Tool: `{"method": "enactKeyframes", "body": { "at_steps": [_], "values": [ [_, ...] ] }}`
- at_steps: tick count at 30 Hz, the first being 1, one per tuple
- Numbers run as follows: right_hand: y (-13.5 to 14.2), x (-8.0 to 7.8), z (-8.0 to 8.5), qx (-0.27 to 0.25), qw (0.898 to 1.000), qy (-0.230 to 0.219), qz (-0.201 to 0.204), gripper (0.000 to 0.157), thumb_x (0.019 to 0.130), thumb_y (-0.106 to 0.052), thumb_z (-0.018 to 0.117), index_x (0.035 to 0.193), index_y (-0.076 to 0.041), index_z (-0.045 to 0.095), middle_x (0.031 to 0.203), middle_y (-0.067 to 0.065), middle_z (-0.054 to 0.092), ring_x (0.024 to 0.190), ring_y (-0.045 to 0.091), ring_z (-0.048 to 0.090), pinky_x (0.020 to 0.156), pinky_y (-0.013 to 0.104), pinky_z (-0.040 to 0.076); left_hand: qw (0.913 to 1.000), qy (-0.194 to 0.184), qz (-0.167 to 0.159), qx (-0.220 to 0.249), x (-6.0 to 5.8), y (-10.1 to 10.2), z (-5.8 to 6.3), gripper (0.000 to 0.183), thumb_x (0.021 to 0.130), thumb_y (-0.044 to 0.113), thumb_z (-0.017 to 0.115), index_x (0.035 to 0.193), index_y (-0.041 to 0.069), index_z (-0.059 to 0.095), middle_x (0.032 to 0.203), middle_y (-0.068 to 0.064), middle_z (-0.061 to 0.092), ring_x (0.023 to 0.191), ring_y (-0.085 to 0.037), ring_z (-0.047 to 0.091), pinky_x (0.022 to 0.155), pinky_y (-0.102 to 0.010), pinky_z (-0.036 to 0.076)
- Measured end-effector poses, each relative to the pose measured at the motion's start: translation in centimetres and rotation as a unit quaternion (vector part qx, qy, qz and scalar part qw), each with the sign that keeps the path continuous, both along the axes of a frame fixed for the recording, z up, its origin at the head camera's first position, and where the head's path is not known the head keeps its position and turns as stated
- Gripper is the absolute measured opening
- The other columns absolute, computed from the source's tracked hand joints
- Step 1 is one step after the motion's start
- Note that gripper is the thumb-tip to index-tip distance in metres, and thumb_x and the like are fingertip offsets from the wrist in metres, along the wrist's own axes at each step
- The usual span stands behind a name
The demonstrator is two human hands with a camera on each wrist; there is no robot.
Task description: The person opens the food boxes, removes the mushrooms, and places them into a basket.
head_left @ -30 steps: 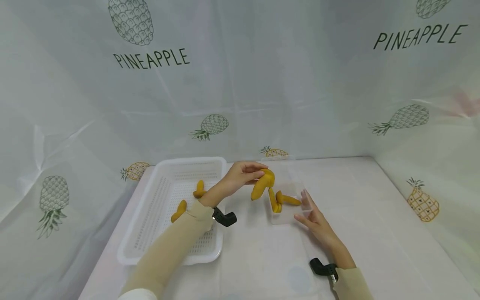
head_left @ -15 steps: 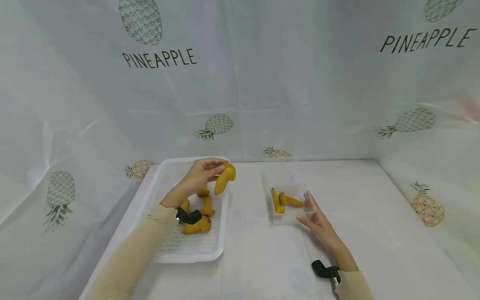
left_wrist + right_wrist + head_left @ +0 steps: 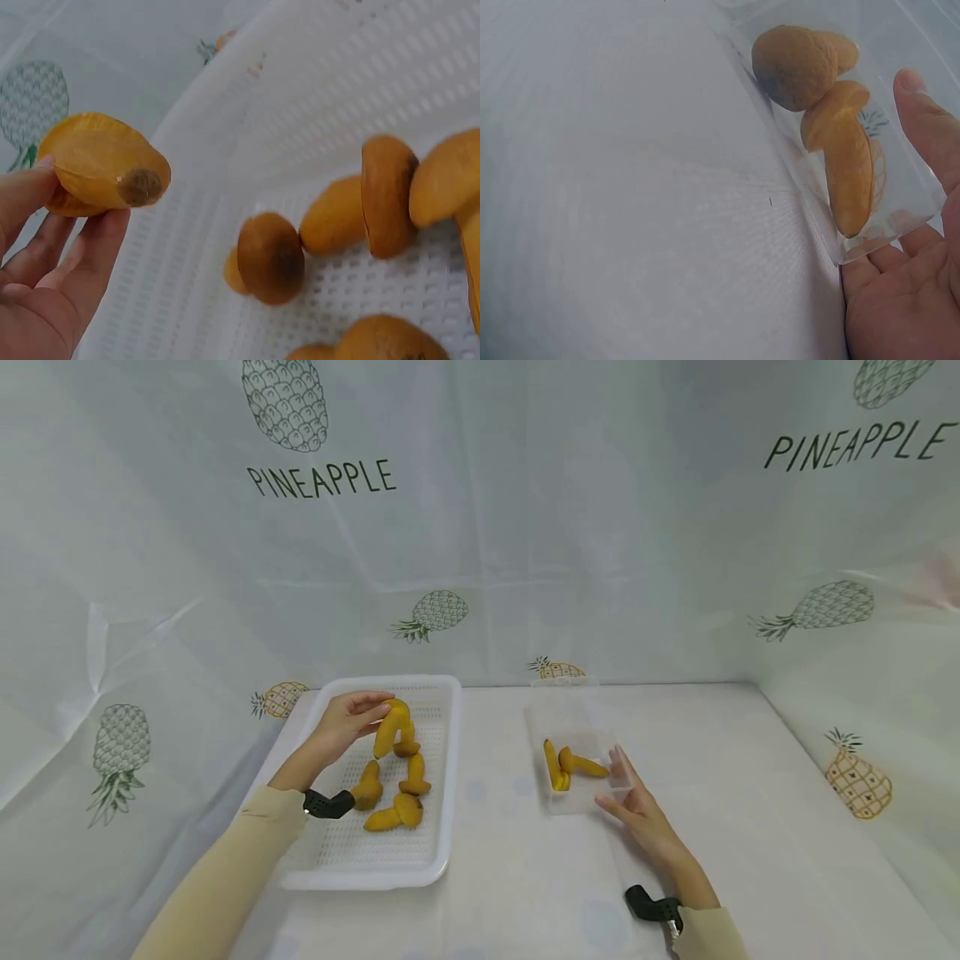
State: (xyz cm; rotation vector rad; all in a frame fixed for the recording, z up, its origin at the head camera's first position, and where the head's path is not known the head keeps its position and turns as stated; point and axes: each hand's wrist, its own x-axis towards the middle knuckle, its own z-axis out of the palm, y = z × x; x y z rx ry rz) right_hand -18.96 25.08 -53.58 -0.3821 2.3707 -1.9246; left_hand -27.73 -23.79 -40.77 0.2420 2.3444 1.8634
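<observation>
In the head view my left hand (image 3: 341,727) pinches a yellow mushroom (image 3: 387,731) by its cap, over the far part of a white perforated basket (image 3: 454,777). The left wrist view shows this mushroom (image 3: 105,165) with its brown-tipped stem end facing the camera. Several more yellow-brown mushrooms (image 3: 397,813) lie in the basket. My right hand (image 3: 641,817) is at the right end of a clear plastic box (image 3: 581,803), with fingers extended along its side and the thumb near its front corner. Mushrooms (image 3: 847,165) lie inside that box.
The box's clear lid (image 3: 558,706) is folded back behind it. White cloth covers the table (image 3: 495,877), and a pineapple-printed sheet (image 3: 480,527) hangs behind. A black wrist device (image 3: 330,804) sits above the basket on the left arm.
My left hand has carried the mushroom leftward from near the clear box, and lowered it over the basket. My right hand has stayed at the box.
</observation>
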Motion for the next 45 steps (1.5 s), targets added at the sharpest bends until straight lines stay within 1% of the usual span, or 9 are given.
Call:
{"method": "enactKeyframes", "body": {
  "at_steps": [5, 9, 11, 17, 19, 27, 33, 39, 45],
  "values": [
    [0.0, 0.1, 0.0, 0.005, 1.000, 0.000, -0.002, 0.090, 0.098, -0.011, 0.065, 0.162, -0.019, 0.002, 0.163, 0.024, 0.007, 0.148, 0.045, 0.007, 0.112, 0.059, 0.013, 0.9998, -0.002, 0.021, 0.004, -0.1, -1.4, -1.2, 0.043, 0.101, 0.011, 0.061, 0.136, -0.012, 0.053, 0.131, -0.023, 0.060, 0.098, -0.006, 0.066, 0.091, -0.026, 0.054],
    [0.1, 0.0, -0.2, -0.003, 1.000, 0.005, 0.005, 0.090, 0.098, -0.009, 0.065, 0.162, -0.019, 0.001, 0.164, 0.022, 0.005, 0.148, 0.045, 0.005, 0.113, 0.026, 0.024, 0.9992, -0.005, 0.034, 0.021, -0.2, -2.1, -2.1, 0.043, 0.100, 0.009, 0.062, 0.135, -0.013, 0.052, 0.122, -0.012, 0.067, 0.096, -0.006, 0.067, 0.089, -0.024, 0.054],
    [0.1, -0.1, -0.2, -0.006, 1.000, 0.008, 0.007, 0.090, 0.098, -0.009, 0.064, 0.162, -0.019, 0.001, 0.164, 0.022, 0.004, 0.148, 0.045, 0.004, 0.109, 0.018, 0.024, 0.9989, -0.007, 0.039, 0.024, -0.3, -2.4, -2.5, 0.043, 0.100, 0.008, 0.061, 0.136, -0.014, 0.051, 0.117, -0.006, 0.068, 0.096, -0.005, 0.067, 0.088, -0.023, 0.054],
    [0.1, -0.2, -0.2, -0.002, 1.000, 0.004, 0.004, 0.091, 0.098, -0.009, 0.065, 0.162, -0.019, 0.001, 0.164, 0.021, 0.004, 0.148, 0.044, 0.004, 0.112, 0.051, 0.015, 0.9979, -0.012, 0.059, 0.025, -0.7, -2.9, -3.3, 0.043, 0.100, 0.007, 0.061, 0.136, -0.014, 0.051, 0.117, -0.006, 0.069, 0.095, -0.004, 0.066, 0.087, -0.021, 0.054],
    [0.0, -0.1, -0.2, -0.002, 1.000, 0.002, 0.004, 0.091, 0.098, -0.009, 0.065, 0.162, -0.020, 0.001, 0.164, 0.021, 0.004, 0.148, 0.044, 0.004, 0.111, 0.057, 0.013, 0.9974, -0.015, 0.068, 0.019, -0.8, -3.1, -3.5, 0.042, 0.100, 0.007, 0.061, 0.136, -0.013, 0.052, 0.120, -0.008, 0.067, 0.094, -0.003, 0.066, 0.087, -0.020, 0.054],
    [-0.1, 0.0, 0.0, 0.001, 1.000, -0.003, 0.000, 0.091, 0.098, -0.009, 0.065, 0.162, -0.021, 0.001, 0.164, 0.023, 0.005, 0.148, 0.044, 0.003, 0.110, 0.061, 0.012, 0.9975, -0.006, 0.068, -0.020, -1.2, -3.3, -3.9, 0.043, 0.100, 0.009, 0.062, 0.136, -0.012, 0.053, 0.126, -0.017, 0.064, 0.097, -0.004, 0.065, 0.093, -0.027, 0.053],
    [0.0, 0.0, 0.1, 0.000, 1.000, -0.001, 0.002, 0.091, 0.098, -0.009, 0.065, 0.162, -0.018, 0.001, 0.164, 0.023, 0.005, 0.148, 0.044, 0.002, 0.110, 0.063, 0.012, 0.9950, 0.020, 0.072, -0.067, -1.2, -3.3, -3.6, 0.040, 0.101, 0.013, 0.061, 0.134, -0.010, 0.055, 0.134, -0.029, 0.056, 0.114, -0.022, 0.061, 0.096, -0.022, 0.050],
    [0.0, 0.0, 0.0, 0.000, 1.000, 0.001, 0.001, 0.091, 0.098, -0.009, 0.065, 0.162, -0.018, 0.001, 0.164, 0.022, 0.005, 0.148, 0.044, 0.003, 0.111, 0.063, 0.011, 0.9959, 0.011, 0.073, -0.051, -1.4, -2.3, -2.8, 0.043, 0.101, 0.015, 0.062, 0.137, -0.007, 0.053, 0.138, -0.029, 0.053, 0.124, -0.034, 0.055, 0.094, -0.020, 0.050],
    [0.0, 0.1, 0.0, -0.003, 1.000, 0.001, -0.002, 0.091, 0.097, -0.009, 0.066, 0.162, -0.018, 0.002, 0.163, 0.023, 0.007, 0.148, 0.045, 0.003, 0.111, 0.070, 0.010, 0.9976, 0.001, 0.066, -0.019, -1.6, -0.4, -1.8, 0.047, 0.100, 0.017, 0.063, 0.139, -0.006, 0.051, 0.141, -0.026, 0.052, 0.122, -0.027, 0.057, 0.099, -0.030, 0.050]
  ]
}}
